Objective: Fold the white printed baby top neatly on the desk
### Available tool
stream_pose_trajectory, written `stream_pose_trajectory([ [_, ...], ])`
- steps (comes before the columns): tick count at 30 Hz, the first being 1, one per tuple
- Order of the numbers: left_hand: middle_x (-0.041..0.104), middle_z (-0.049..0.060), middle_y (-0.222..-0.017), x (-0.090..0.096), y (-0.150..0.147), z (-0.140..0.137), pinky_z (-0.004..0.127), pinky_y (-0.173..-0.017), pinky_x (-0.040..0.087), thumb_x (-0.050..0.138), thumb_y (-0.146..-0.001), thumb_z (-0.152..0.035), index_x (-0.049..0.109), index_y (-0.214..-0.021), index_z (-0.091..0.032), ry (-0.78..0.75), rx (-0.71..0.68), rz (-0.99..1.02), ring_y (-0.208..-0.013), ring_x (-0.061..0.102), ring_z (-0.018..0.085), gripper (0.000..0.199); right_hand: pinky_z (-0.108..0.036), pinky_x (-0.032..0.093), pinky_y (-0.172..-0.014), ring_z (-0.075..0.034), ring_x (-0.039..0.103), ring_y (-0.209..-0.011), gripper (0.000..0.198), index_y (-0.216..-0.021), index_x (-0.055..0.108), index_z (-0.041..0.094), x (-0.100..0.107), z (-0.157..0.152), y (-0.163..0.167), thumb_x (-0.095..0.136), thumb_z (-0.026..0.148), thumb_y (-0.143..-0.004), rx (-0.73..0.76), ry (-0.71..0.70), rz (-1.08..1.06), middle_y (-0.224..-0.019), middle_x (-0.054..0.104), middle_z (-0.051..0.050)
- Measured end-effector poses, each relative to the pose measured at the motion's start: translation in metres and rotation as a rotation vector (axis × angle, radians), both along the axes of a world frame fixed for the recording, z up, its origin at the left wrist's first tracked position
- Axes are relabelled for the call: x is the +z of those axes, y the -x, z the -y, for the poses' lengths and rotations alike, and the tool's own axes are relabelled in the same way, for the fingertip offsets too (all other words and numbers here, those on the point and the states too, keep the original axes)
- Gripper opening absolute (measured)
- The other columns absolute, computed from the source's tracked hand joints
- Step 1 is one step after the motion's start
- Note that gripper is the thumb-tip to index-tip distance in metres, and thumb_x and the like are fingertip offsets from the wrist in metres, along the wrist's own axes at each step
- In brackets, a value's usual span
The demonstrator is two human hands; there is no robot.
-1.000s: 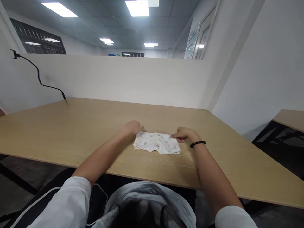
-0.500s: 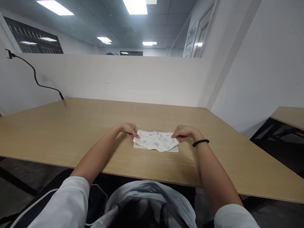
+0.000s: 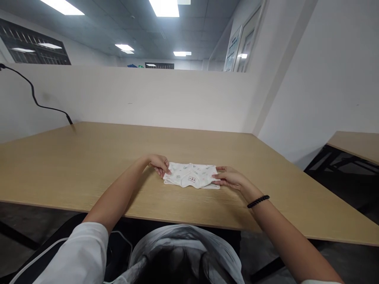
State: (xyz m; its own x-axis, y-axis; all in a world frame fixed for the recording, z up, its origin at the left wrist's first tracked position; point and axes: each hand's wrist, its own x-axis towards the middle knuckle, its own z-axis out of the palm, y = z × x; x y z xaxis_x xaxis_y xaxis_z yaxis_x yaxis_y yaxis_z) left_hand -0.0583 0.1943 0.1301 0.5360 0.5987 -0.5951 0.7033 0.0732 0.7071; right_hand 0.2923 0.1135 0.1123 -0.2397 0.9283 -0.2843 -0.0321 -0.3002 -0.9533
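A small white garment (image 3: 192,176) with tiny coloured prints lies folded on the wooden desk (image 3: 89,157) in front of me. My left hand (image 3: 160,164) pinches its left edge between thumb and fingers. My right hand (image 3: 229,178) lies at the garment's right edge with fingers extended, touching the cloth. A black bead bracelet (image 3: 258,201) circles my right wrist.
A white partition wall (image 3: 148,96) closes off the far side of the desk, and a black cable (image 3: 38,103) hangs down it at the left. Another desk (image 3: 355,144) stands at the right across a gap. My lap and chair are below the near edge.
My right hand has slid down and toward me along the garment's right edge, fingers now stretched out. The left hand stays pinched on the left edge. The view shifted slightly.
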Motion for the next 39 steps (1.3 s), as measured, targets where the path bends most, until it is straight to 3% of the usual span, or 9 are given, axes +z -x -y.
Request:
stream_pose_trajectory([
  [5,0.071,0.007,-0.067,-0.003,0.003,-0.005,0.023,-0.056,0.055,0.089,-0.053,-0.044,0.067,-0.066,-0.015,0.005,-0.016,0.035,-0.062,0.068,0.017,0.039,-0.026,0.061,-0.078,-0.02,0.067,-0.092,0.045,-0.099,0.051,0.015,-0.002,0.025,0.004,0.071,0.0,-0.062,-0.032,0.04,-0.175,-0.103,0.064,-0.012],
  [10,0.072,0.007,-0.068,-0.004,0.002,-0.004,0.023,-0.057,0.056,0.088,-0.053,-0.048,0.066,-0.068,-0.014,0.024,-0.043,-0.011,-0.065,0.069,0.018,0.044,-0.017,0.037,-0.035,-0.009,0.049,-0.041,0.033,-0.101,0.043,0.017,-0.001,0.038,-0.001,0.068,0.018,-0.079,0.018,-0.032,0.454,-0.057,0.055,0.004],
  [14,0.071,0.009,-0.067,-0.004,0.001,-0.001,0.023,-0.056,0.056,0.087,-0.053,-0.053,0.067,-0.069,-0.013,0.026,-0.071,-0.041,-0.063,0.069,0.018,0.047,-0.019,0.02,-0.034,-0.005,0.03,-0.034,0.027,-0.07,0.041,0.018,0.012,0.038,-0.005,0.058,0.027,-0.088,0.333,-0.184,0.869,-0.042,0.036,0.008],
  [25,0.07,0.011,-0.067,-0.003,-0.002,-0.001,0.028,-0.06,0.056,0.084,-0.048,-0.063,0.066,-0.065,-0.013,0.003,-0.081,-0.133,-0.062,0.068,0.02,0.056,-0.026,0.033,-0.045,-0.012,0.041,-0.039,0.05,-0.058,0.047,0.017,0.032,0.045,0.001,0.045,0.054,-0.093,0.5,-0.066,1.139,-0.045,0.046,-0.002],
  [28,0.069,0.011,-0.066,-0.003,0.0,0.0,0.027,-0.056,0.053,0.082,-0.047,-0.067,0.066,-0.065,-0.013,-0.01,-0.063,-0.16,-0.06,0.067,0.019,0.06,-0.032,0.041,-0.058,-0.02,0.056,-0.053,0.061,-0.065,0.06,0.013,0.052,0.032,0.0,0.043,0.067,-0.088,0.354,-0.311,1.326,-0.059,0.06,-0.011],
  [30,0.067,0.01,-0.063,-0.004,-0.001,0.0,0.024,-0.051,0.049,0.081,-0.047,-0.069,0.064,-0.064,-0.013,-0.074,-0.023,-0.127,-0.056,0.064,0.017,0.061,-0.035,0.044,-0.077,-0.027,0.062,-0.083,0.058,-0.094,0.069,0.013,0.06,0.018,0.008,0.048,0.066,-0.086,0.33,-0.644,1.271,-0.091,0.068,-0.015],
  [33,0.064,0.007,-0.059,-0.006,-0.003,-0.002,0.022,-0.048,0.044,0.073,-0.053,-0.076,0.062,-0.063,-0.013,-0.301,0.146,0.065,-0.052,0.059,0.014,0.065,-0.037,0.029,-0.107,-0.029,0.038,-0.132,0.064,-0.137,0.051,0.023,0.054,-0.007,0.034,0.054,0.061,-0.086,0.658,-1.027,1.009,-0.141,0.047,-0.011],
  [36,0.064,0.007,-0.061,-0.008,-0.001,-0.009,0.024,-0.051,0.045,0.059,-0.065,-0.079,0.059,-0.066,-0.013,-0.551,0.432,0.243,-0.053,0.058,0.014,0.066,-0.043,0.013,-0.114,-0.03,0.018,-0.142,0.074,-0.145,0.041,0.028,0.035,-0.026,0.064,0.057,0.065,-0.083,0.869,-1.092,1.005,-0.153,0.029,-0.006],
  [39,0.064,0.007,-0.063,-0.009,0.004,-0.016,0.025,-0.056,0.048,0.055,-0.075,-0.07,0.058,-0.071,-0.014,-0.683,0.623,0.35,-0.056,0.06,0.015,0.056,-0.041,0.02,-0.113,-0.031,0.027,-0.139,0.082,-0.147,0.036,0.03,0.02,-0.032,0.085,0.059,0.069,-0.078,0.935,-1.037,1.076,-0.153,0.029,-0.005],
])
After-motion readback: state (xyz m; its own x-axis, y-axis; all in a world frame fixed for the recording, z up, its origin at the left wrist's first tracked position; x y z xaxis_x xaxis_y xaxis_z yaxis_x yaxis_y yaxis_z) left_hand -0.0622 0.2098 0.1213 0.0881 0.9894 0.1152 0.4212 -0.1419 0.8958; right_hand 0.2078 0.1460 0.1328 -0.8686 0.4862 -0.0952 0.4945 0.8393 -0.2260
